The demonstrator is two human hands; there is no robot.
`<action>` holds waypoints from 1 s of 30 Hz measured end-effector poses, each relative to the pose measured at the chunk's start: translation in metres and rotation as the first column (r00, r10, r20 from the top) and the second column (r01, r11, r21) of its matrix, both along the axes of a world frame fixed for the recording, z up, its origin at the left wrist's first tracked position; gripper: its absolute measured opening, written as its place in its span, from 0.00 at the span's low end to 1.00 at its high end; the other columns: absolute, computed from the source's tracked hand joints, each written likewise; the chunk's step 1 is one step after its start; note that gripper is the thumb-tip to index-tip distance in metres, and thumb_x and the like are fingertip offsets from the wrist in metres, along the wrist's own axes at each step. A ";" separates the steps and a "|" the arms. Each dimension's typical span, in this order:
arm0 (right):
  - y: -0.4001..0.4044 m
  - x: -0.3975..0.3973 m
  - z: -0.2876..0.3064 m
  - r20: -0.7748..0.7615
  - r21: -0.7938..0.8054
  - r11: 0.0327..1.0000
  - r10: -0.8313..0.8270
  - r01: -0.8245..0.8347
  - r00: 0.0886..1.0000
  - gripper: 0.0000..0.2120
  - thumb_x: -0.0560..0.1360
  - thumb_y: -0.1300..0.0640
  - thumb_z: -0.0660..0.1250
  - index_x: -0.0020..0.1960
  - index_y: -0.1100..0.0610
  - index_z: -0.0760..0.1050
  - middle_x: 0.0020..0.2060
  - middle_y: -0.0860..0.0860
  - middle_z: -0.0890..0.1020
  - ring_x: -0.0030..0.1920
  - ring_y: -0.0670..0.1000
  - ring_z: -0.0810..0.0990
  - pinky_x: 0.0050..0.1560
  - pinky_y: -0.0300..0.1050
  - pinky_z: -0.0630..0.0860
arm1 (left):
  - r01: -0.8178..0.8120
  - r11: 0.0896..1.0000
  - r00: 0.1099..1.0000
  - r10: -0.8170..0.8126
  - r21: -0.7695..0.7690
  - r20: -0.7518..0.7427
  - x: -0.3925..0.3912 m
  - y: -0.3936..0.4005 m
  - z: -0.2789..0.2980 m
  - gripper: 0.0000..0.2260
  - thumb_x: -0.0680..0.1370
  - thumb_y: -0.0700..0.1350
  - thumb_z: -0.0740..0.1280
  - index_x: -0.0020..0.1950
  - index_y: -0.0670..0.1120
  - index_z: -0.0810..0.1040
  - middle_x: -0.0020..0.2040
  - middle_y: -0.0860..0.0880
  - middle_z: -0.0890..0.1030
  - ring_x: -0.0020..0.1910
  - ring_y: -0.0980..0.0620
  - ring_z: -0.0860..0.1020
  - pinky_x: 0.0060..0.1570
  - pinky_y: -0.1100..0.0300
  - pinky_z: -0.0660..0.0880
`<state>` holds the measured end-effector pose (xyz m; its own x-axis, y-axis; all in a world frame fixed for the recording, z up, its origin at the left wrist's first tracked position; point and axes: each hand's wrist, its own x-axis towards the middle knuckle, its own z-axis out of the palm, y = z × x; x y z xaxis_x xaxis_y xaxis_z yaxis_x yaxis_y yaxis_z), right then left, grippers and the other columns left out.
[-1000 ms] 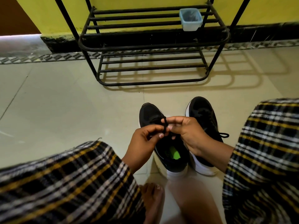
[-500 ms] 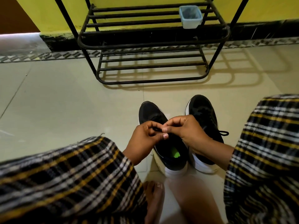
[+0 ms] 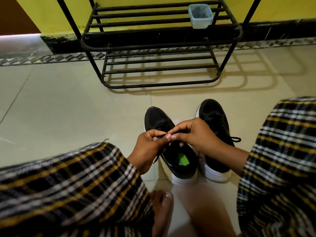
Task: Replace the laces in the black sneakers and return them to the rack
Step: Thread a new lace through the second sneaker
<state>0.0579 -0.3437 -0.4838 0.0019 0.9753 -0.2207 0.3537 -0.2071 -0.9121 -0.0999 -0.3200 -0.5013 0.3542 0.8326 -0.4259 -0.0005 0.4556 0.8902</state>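
Two black sneakers with white soles stand side by side on the floor, toes toward the rack. Over the left sneaker, which has a green patch inside, my left hand and my right hand meet, each pinching its black lace. A loose lace end hangs down below my left hand. The right sneaker is laced, with a lace loop lying off its right side. The black metal rack stands against the yellow wall, just beyond the shoes.
A small pale blue tub sits on the rack's upper shelf at the right. My knees in checked cloth flank the shoes, and a bare foot lies below them. Beige floor tiles stretch to the left.
Both hands have stayed over the left sneaker and kept working the lace. The raised lace loop seen a second ago has been pulled down between the fingertips.
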 end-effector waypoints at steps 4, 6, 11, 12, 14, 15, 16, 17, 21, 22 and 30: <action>0.001 -0.001 0.000 -0.114 -0.060 0.997 -0.062 0.055 0.992 0.02 0.73 0.68 0.68 0.43 0.66 0.80 0.31 0.56 0.82 0.33 0.53 0.82 0.35 0.44 0.79 | 0.060 0.994 0.997 -0.056 0.088 -0.048 -0.001 0.000 -0.001 0.05 0.77 0.38 0.66 0.42 0.42 0.74 0.34 0.47 0.81 0.34 0.52 0.77 0.35 0.63 0.74; 0.001 -0.001 0.000 -0.156 -0.086 0.995 -0.071 0.058 0.985 0.03 0.74 0.70 0.67 0.45 0.71 0.77 0.32 0.58 0.80 0.33 0.52 0.81 0.35 0.44 0.79 | 0.089 0.987 0.993 -0.078 0.133 -0.085 -0.002 0.000 -0.001 0.05 0.78 0.37 0.65 0.42 0.42 0.73 0.36 0.46 0.80 0.35 0.50 0.77 0.39 0.58 0.74; 0.003 -0.002 -0.005 -0.092 -0.089 0.994 -0.064 0.056 0.994 0.05 0.74 0.68 0.67 0.45 0.62 0.80 0.35 0.59 0.82 0.37 0.53 0.82 0.40 0.43 0.79 | 0.152 0.958 0.978 -0.110 0.244 -0.177 -0.002 0.002 0.000 0.07 0.78 0.37 0.65 0.40 0.44 0.72 0.34 0.51 0.80 0.34 0.58 0.78 0.36 0.66 0.73; 0.003 -0.001 -0.005 -0.049 -0.083 0.996 -0.047 0.042 0.998 0.06 0.74 0.67 0.67 0.46 0.60 0.81 0.36 0.58 0.83 0.38 0.51 0.82 0.41 0.41 0.79 | 0.163 0.951 0.975 -0.114 0.265 -0.191 -0.002 0.002 0.000 0.07 0.78 0.37 0.65 0.40 0.44 0.72 0.35 0.51 0.81 0.36 0.56 0.79 0.37 0.65 0.74; 0.003 -0.001 -0.006 0.027 -0.065 0.998 -0.018 0.019 0.999 0.06 0.74 0.64 0.69 0.47 0.57 0.83 0.38 0.55 0.84 0.39 0.46 0.82 0.43 0.36 0.78 | 0.182 0.938 0.971 -0.123 0.296 -0.207 -0.003 0.004 0.000 0.07 0.77 0.36 0.66 0.41 0.44 0.72 0.37 0.48 0.82 0.41 0.51 0.81 0.43 0.60 0.76; 0.003 0.000 -0.006 0.044 -0.057 0.998 -0.013 0.015 0.999 0.06 0.74 0.64 0.69 0.47 0.56 0.83 0.37 0.53 0.84 0.39 0.46 0.83 0.44 0.35 0.77 | 0.190 0.933 0.970 -0.130 0.305 -0.204 -0.003 0.005 0.000 0.07 0.77 0.35 0.66 0.42 0.44 0.72 0.39 0.47 0.82 0.42 0.50 0.82 0.45 0.58 0.77; 0.004 0.000 -0.006 0.054 -0.050 0.999 -0.011 0.013 0.998 0.05 0.73 0.63 0.69 0.45 0.56 0.83 0.35 0.52 0.84 0.39 0.46 0.83 0.46 0.36 0.77 | 0.195 0.931 0.972 -0.142 0.307 -0.187 -0.003 0.005 0.000 0.07 0.76 0.34 0.66 0.43 0.44 0.71 0.39 0.46 0.83 0.43 0.50 0.82 0.45 0.59 0.77; 0.004 0.001 -0.006 0.057 -0.047 0.999 -0.011 0.014 0.998 0.05 0.73 0.63 0.69 0.44 0.56 0.83 0.34 0.51 0.84 0.39 0.47 0.83 0.48 0.38 0.77 | 0.194 0.935 0.976 -0.152 0.297 -0.157 -0.003 0.004 0.000 0.08 0.76 0.33 0.66 0.45 0.44 0.70 0.39 0.47 0.83 0.43 0.51 0.82 0.45 0.60 0.77; 0.004 0.001 -0.008 -0.140 -0.113 0.992 -0.074 0.058 0.987 0.05 0.74 0.68 0.66 0.42 0.62 0.79 0.32 0.57 0.81 0.36 0.50 0.79 0.38 0.36 0.75 | 0.227 0.944 0.973 -0.209 0.238 -0.101 -0.002 0.004 0.000 0.11 0.78 0.34 0.62 0.50 0.48 0.66 0.36 0.52 0.83 0.42 0.53 0.80 0.47 0.61 0.75; 0.003 0.000 -0.009 -0.178 -0.131 0.989 -0.089 0.066 0.980 0.05 0.74 0.68 0.66 0.42 0.61 0.79 0.33 0.58 0.81 0.36 0.51 0.78 0.36 0.35 0.73 | 0.257 0.936 0.965 -0.234 0.242 -0.120 -0.001 0.004 0.000 0.10 0.79 0.34 0.61 0.50 0.49 0.65 0.35 0.54 0.82 0.41 0.55 0.79 0.46 0.63 0.74; 0.001 0.003 -0.015 -0.041 0.097 0.995 0.037 -0.033 0.998 0.05 0.73 0.66 0.67 0.42 0.59 0.80 0.39 0.56 0.83 0.43 0.54 0.81 0.50 0.49 0.77 | 0.275 0.954 0.959 -0.265 0.116 -0.098 -0.003 0.010 0.002 0.10 0.80 0.32 0.57 0.48 0.47 0.68 0.32 0.54 0.78 0.33 0.60 0.75 0.36 0.66 0.69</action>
<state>0.0611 -0.3427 -0.4991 -0.0402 0.9913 -0.1254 0.3198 -0.1061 -0.9415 -0.1026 -0.3101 -0.4997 0.5423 0.7598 -0.3586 0.1804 0.3115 0.9330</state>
